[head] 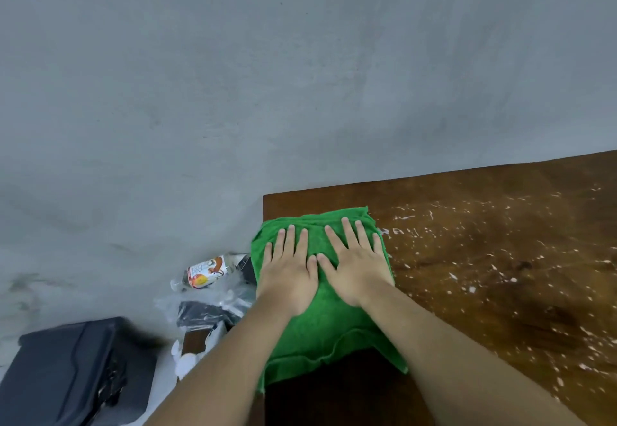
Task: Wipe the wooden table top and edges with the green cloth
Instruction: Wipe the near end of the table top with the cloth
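Flat hands [322,275] on fuzzy green cloth [334,332]

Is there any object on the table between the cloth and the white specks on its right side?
Nothing visible. The table is bare from the cloth, under both hands, to the specks.

Surface: dark brown wooden table top [484,275], filling the lower right of the frame, its far left corner near centre.
Marks: white flecks scattered across its right part (what they are is unclear).
On it: folded green cloth [329,329], overhanging the left edge.
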